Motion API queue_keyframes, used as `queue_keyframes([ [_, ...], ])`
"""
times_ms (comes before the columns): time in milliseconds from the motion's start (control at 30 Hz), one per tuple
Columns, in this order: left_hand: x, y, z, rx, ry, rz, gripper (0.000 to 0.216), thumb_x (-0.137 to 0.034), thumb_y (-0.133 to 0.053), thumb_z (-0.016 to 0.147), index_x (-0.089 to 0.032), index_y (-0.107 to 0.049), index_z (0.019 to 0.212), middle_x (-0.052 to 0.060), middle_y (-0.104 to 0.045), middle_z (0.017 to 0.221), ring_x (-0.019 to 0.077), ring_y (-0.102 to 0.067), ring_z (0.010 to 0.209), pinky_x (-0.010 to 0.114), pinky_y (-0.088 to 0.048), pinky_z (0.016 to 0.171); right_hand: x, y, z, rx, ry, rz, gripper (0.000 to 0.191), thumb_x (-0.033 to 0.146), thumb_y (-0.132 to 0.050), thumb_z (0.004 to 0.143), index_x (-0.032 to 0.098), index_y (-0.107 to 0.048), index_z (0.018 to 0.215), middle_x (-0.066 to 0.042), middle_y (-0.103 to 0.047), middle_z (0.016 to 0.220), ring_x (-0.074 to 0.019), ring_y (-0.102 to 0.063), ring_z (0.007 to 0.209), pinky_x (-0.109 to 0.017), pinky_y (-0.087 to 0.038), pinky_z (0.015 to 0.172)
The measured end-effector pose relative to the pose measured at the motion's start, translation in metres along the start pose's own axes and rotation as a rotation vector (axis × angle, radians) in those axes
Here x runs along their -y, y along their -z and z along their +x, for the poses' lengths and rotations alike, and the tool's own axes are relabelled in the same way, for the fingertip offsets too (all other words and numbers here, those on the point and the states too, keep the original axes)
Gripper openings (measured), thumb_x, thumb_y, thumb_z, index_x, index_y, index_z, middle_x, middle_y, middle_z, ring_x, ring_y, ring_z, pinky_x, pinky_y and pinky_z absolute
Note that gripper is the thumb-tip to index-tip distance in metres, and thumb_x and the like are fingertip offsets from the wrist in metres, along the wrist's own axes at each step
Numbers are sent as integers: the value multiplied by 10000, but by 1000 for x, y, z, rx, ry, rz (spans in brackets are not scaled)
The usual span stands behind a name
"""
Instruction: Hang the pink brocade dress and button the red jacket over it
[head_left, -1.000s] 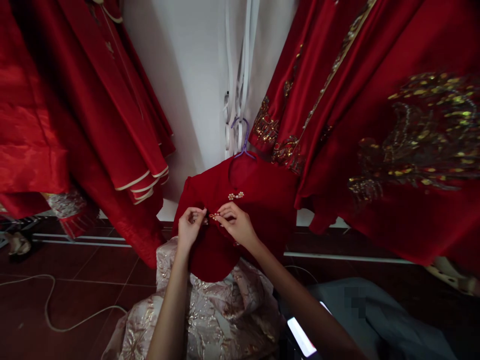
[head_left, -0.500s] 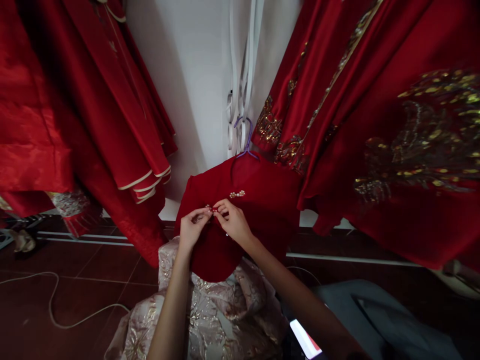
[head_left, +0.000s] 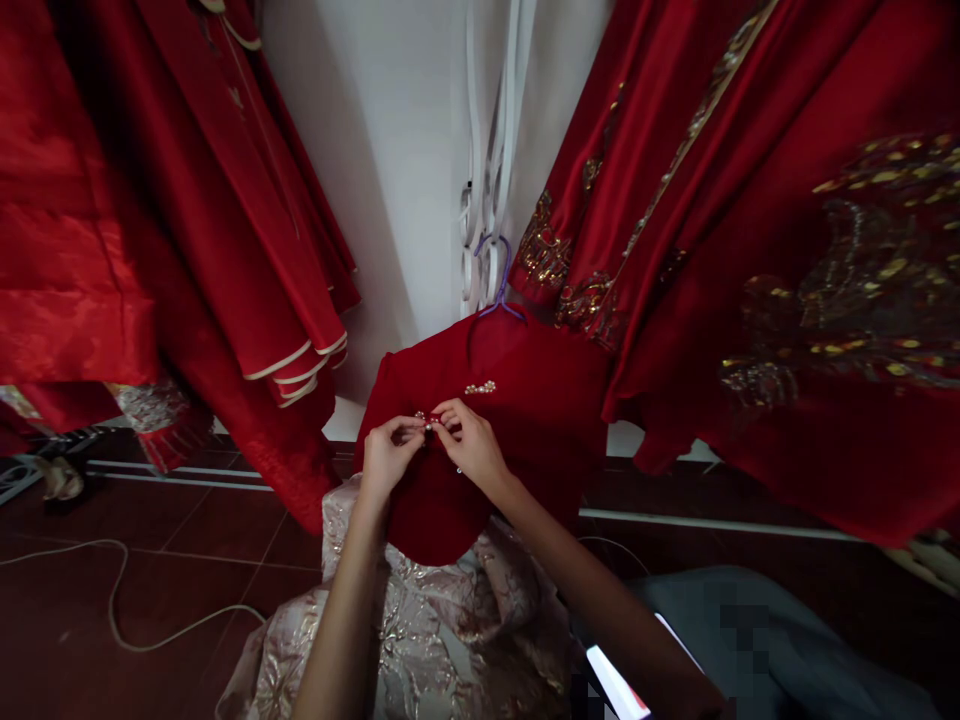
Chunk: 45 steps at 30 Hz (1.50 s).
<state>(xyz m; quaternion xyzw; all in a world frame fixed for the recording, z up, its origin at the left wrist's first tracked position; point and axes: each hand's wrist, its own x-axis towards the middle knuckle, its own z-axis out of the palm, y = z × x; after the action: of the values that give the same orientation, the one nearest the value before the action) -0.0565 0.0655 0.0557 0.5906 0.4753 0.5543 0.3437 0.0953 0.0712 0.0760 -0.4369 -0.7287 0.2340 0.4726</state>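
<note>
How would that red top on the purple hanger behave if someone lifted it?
The red top would probably be floppy, since it looks like thin cloth draping over the pale patterned fabric. It may stay spread at the top, given the purple hanger at its neck. The small pearly fastener might add little weight.

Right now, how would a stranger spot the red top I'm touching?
Find the pale wall between hanging red clothes. Below it, the left hand and right hand touch the red top. Unlike the gold-sequined garment at right, it shows a purple hanger and pearly clasp.
</note>
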Motion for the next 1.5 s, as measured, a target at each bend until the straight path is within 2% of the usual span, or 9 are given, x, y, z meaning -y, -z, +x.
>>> queue_keyframes([
  [167,0,-15,-23,-137,-42,41,153,-198,-591,733,-168,-532,870,28,-614,832,124,-608,753,273,-515,721,2,33,-23,54,-70,81,178,303,-476,856,215,-571,977,-28,-668,926,-131,-645,819,-220,-522,637],
  [233,0,-25,-38,-16,-69,175,80,-157,-533,763,-175,-541,841,31,-605,829,140,-597,790,306,-498,777,-5,50,-40,61,-109,17,175,321,-480,856,213,-597,929,-25,-676,887,-135,-649,789,-233,-515,648],
  [333,-3,-40,-55,183,-110,444,261,-29,-451,730,-189,-581,889,60,-600,951,185,-570,957,358,-440,906,-22,65,-66,133,-177,-86,163,325,-515,833,208,-613,892,-25,-682,829,-145,-649,750,-262,-503,689],
  [500,-10,-49,-59,234,-170,666,609,55,-361,690,-255,-450,1206,71,-474,1234,193,-491,1122,318,-425,922,-50,56,-87,128,-259,-133,305,353,-577,778,179,-545,1027,-42,-669,817,-152,-628,688,-275,-486,647],
  [733,-6,-45,-46,308,-215,680,419,-117,-525,739,-253,-436,1124,59,-510,1152,203,-504,1073,311,-434,860,-57,36,-79,31,-193,-237,127,302,-585,749,204,-534,811,-12,-579,717,-150,-558,637,-265,-450,604],
  [867,-2,-54,-43,272,-188,741,377,-95,-579,670,-219,-466,1007,80,-554,1021,227,-540,966,305,-438,761,-55,39,-83,-39,-156,-224,101,304,-566,758,214,-519,761,-18,-580,740,-143,-550,597,-269,-454,578],
  [1100,12,-57,-62,84,-209,529,257,-85,-487,761,-204,-491,988,51,-572,964,179,-550,926,297,-428,820,-56,51,-85,-51,-384,160,311,493,-624,715,209,-505,757,-40,-657,736,-177,-625,558,-269,-478,421],
  [1333,16,-49,-70,-48,-166,330,149,-260,-545,817,-191,-581,945,41,-587,893,143,-553,761,269,-450,736,-39,35,-68,-282,-402,469,442,497,-699,644,200,-477,885,-25,-623,781,-172,-653,609,-283,-555,477],
  [1500,15,-49,-68,-55,-196,261,136,-272,-555,819,-198,-609,919,51,-569,937,158,-555,881,280,-454,797,-27,17,-64,-195,-386,502,414,504,-667,670,208,-483,894,-16,-586,804,-160,-640,636,-283,-578,492],
])
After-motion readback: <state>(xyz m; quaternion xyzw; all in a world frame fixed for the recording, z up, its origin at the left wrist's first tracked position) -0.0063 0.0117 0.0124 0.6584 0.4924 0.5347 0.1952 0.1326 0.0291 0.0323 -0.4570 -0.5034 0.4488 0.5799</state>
